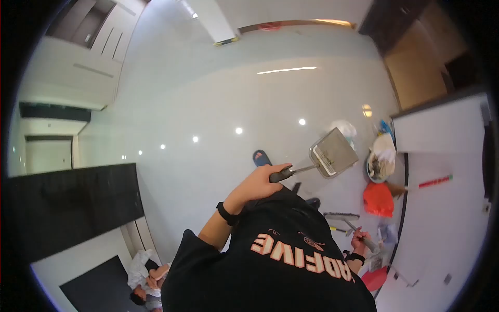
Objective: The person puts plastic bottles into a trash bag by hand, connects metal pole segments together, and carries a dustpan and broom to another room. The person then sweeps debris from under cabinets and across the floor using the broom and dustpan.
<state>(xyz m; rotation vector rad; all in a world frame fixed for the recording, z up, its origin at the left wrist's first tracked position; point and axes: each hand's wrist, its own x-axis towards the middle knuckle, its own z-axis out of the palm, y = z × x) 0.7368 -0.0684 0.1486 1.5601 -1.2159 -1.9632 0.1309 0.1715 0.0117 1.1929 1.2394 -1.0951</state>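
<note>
My left hand (pixel 255 183) is closed around the dark handle of a grey dustpan (pixel 343 151). The pan, with a row of pale comb teeth near its handle end, is held out to the right above the shiny floor. Lower right, my right hand (pixel 359 240) grips the grey handle of what looks like a broom (pixel 341 216). Its narrow, flat head points toward my feet, and its bristles cannot be made out. Just beyond the right hand lies crumpled clear plastic (pixel 386 232).
Along the right wall stand a filled bin (pixel 381 164), a red plastic bag (pixel 378 199) and a red-handled stick (pixel 435 181). A white bag (pixel 344 128) lies behind the dustpan. A black-topped cabinet (pixel 73 205) is at left. Another person (pixel 143 273) sits lower left.
</note>
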